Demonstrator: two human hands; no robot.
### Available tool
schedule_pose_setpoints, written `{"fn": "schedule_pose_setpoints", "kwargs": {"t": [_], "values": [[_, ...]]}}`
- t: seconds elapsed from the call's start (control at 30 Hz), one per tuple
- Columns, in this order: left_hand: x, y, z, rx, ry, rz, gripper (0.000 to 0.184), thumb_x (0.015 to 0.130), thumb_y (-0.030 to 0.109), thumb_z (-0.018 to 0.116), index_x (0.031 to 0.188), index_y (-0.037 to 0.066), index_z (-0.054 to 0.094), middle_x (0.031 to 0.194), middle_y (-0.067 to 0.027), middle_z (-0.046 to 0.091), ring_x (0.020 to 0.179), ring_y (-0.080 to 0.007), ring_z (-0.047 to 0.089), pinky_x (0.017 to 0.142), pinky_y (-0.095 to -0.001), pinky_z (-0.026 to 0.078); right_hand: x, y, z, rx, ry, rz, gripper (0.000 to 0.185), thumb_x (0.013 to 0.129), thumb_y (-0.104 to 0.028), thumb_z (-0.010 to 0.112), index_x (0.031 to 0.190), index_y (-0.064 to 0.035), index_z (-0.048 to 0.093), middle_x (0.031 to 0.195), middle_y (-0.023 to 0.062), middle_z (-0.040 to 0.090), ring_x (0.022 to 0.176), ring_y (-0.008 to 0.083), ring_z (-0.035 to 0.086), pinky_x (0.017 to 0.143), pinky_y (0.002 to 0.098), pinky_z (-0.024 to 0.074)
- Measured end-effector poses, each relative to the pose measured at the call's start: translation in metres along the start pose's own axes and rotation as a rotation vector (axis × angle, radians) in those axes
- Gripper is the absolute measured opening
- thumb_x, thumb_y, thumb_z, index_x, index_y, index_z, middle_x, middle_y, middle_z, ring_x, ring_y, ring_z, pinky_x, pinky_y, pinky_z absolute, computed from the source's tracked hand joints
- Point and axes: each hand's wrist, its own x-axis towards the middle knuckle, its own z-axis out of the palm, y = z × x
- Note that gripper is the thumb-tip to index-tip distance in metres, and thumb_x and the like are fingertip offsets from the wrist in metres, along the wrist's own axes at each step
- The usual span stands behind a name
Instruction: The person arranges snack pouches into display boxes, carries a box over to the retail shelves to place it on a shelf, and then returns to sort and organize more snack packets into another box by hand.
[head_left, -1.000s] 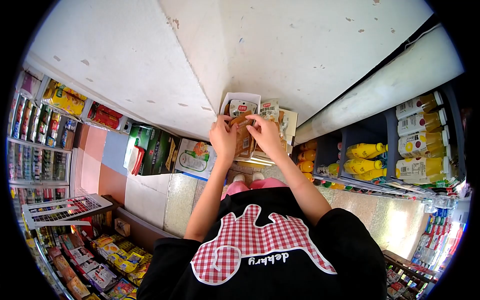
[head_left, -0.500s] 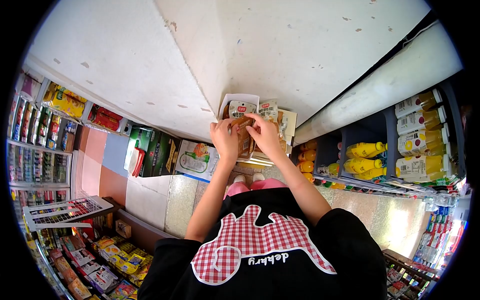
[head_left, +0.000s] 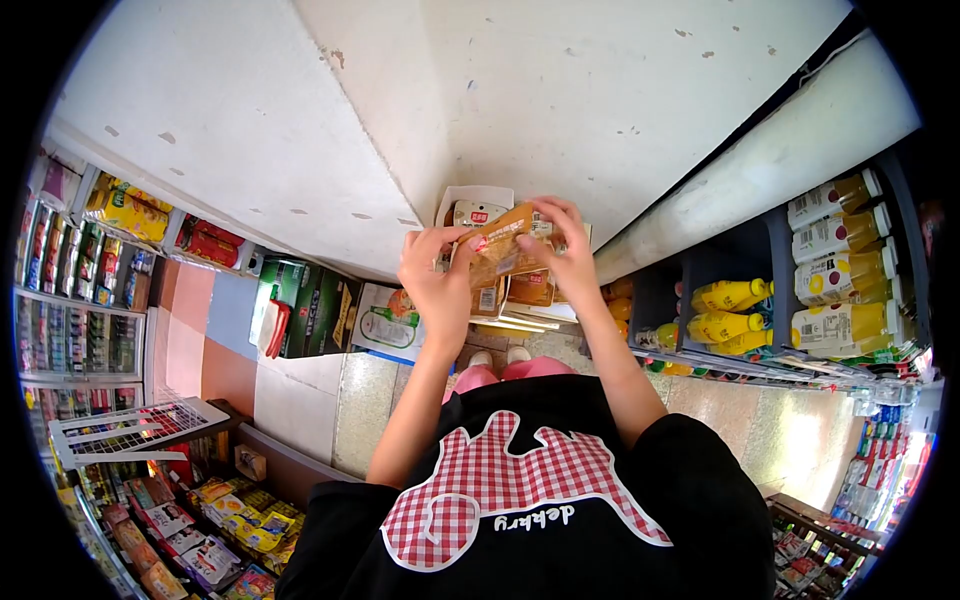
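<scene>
A flat brown snack packet is held up between both hands, tilted, in the middle of the view. My left hand pinches its left side with thumb and fingers. At its right edge my right hand is closed, thumb on the front face and fingers behind. Just beyond and beneath the packet stands a white open carton with similar packets in it. Another brown packet lies below the held one, partly covered by it. The small print on the packets cannot be read.
A white wall corner rises in front of me. To the left are a green box and a white printed box. Yellow bottles fill a dark rack on the right. Snack shelves stand at lower left.
The brown packet has been lifted from the cartons and turned to a slant. My left hand has moved slightly left, and my right hand has shifted right and grips the packet's edge.
</scene>
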Motion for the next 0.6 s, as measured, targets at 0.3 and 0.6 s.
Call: {"fn": "schedule_pose_setpoints", "kwargs": {"t": [0.3, 0.6], "values": [[0.002, 0.007, 0.012, -0.527, -0.139, -0.317, 0.012, 0.081, -0.001, 0.073, 0.092, -0.004, 0.070, 0.085, -0.0050, 0.068, 0.077, -0.0084, 0.058, 0.070, -0.0236, 0.046, -0.002, -0.005, -0.044, 0.388, -0.106, 0.221, 0.022, 0.082, -0.012, 0.077, 0.098, 0.0003, 0.069, 0.091, 0.0043, 0.068, 0.090, 0.0127, 0.061, 0.086, 0.0281, 0.0450], [-0.015, -0.014, 0.030, -0.372, -0.259, -0.267, 0.028, 0.090, 0.008, 0.065, 0.117, -0.001, 0.063, 0.108, -0.0083, 0.067, 0.089, -0.0154, 0.062, 0.073, -0.0289, 0.051, 0.013, 0.014, -0.089, -0.313, 0.169, -0.014, 0.015, 0.075, -0.011, 0.078, 0.084, -0.0009, 0.071, 0.080, 0.0116, 0.067, 0.078, 0.0252, 0.062, 0.075, 0.0335, 0.0474]]}}
